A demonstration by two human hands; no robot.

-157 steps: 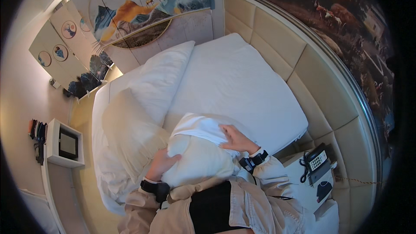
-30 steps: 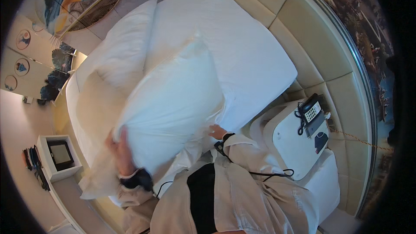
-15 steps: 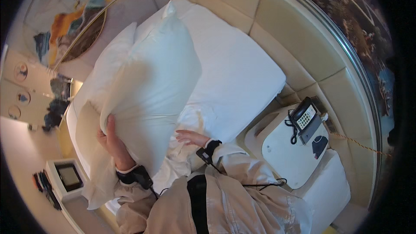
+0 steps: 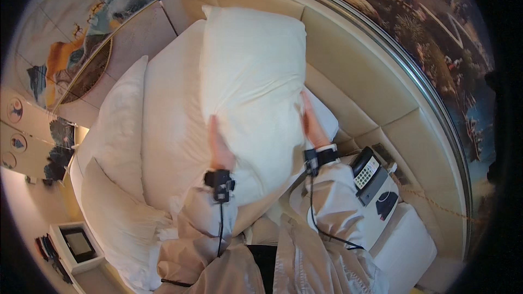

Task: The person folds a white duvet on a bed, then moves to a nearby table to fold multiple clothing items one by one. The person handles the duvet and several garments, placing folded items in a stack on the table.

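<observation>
Head view: beige jacket sleeves (image 4: 338, 196) rising from the lower edge, black wristbands at both cuffs. Left hand (image 4: 219, 147) flat and open against the near side of a large white pillow (image 4: 253, 81); right hand (image 4: 311, 124) pressed open on its right edge, pillow clasped upright between the two above the bed (image 4: 169, 125). Telephone (image 4: 366, 171) on the white nightstand (image 4: 406, 245) to the right. More pillows (image 4: 117, 125) at left. Beyond, padded cream headboard (image 4: 348, 71).

Fingertips of both the left hand (image 4: 219, 144) and right hand (image 4: 312, 125) vanish behind the held pillow (image 4: 256, 87) — lower corner hidden by sleeves.
</observation>
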